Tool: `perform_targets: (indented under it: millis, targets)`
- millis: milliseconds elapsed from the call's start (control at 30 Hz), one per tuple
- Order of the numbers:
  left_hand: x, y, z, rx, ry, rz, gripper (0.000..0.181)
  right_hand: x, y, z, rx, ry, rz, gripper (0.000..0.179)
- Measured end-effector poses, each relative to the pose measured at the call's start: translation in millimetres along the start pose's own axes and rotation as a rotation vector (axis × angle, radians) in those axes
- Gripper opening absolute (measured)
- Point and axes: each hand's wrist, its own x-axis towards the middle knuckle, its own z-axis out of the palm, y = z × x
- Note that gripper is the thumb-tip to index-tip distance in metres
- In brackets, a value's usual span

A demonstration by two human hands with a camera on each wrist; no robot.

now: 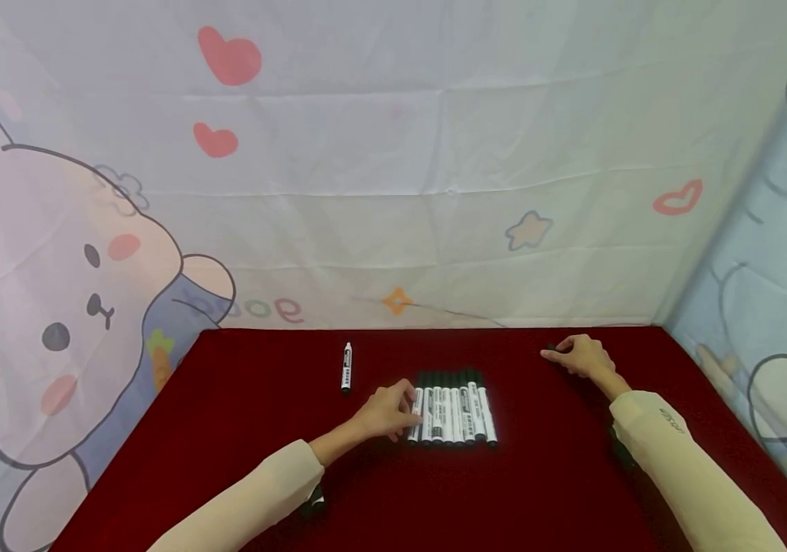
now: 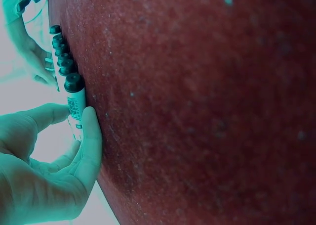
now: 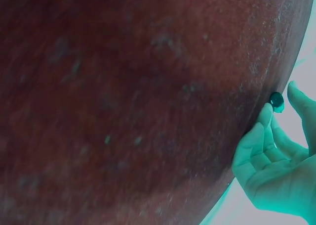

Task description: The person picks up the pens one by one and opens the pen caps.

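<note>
Side by side on the dark red cloth lies a row of several white markers (image 1: 453,414) with black caps. My left hand (image 1: 386,412) is at the row's left end, its thumb and fingers pinching the leftmost marker (image 2: 75,104) from both sides. Farther right and back, my right hand (image 1: 581,357) is beside another marker, of which only the black end (image 3: 277,102) shows clearly. A fingertip is close against that marker, while the thumb stands slightly apart from it. The rest of this marker is hidden by the hand.
A single white marker (image 1: 347,368) lies left of the row, farther back. Another marker (image 1: 317,502) is partly hidden under the left forearm. Something dark (image 1: 621,448) shows beside the right sleeve. Behind the red table (image 1: 262,360) hangs a printed curtain (image 1: 448,153).
</note>
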Motion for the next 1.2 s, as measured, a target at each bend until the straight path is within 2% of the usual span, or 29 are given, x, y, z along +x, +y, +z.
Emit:
perform_targets:
  millis: [233,400,667,933,1067,1200]
  targets:
    - [0.8,-0.2,-2.7,-0.027,-0.009,-0.038,0.034,-7.7,3,-6,0.027,-0.044,-0.053,0.062]
    - [0.7,-2.7,-4.7,-0.044,-0.008,-0.072,0.038,-17.3,1,-11,0.023,-0.036,-0.081,0.060]
    - [-2.6,-4.4,-8.1,-0.059,0.001,-0.087,0.042,-29.2,-5,-12,0.042,-0.019,-0.133,0.056]
    - [-13.4,-10.7,-19.8,-0.135,-0.012,-0.154,0.035,-42.7,-21,-11,0.076,-0.045,-0.182,0.050]
    - [-18.1,-14.4,-28.1,-0.164,0.001,-0.159,0.032,-47.9,-25,-8,0.098,-0.070,-0.203,0.048]
    - [-22.1,-15.5,-34.7,-0.199,-0.009,-0.137,0.031,-53.6,-30,-4,0.110,-0.093,-0.215,0.046]
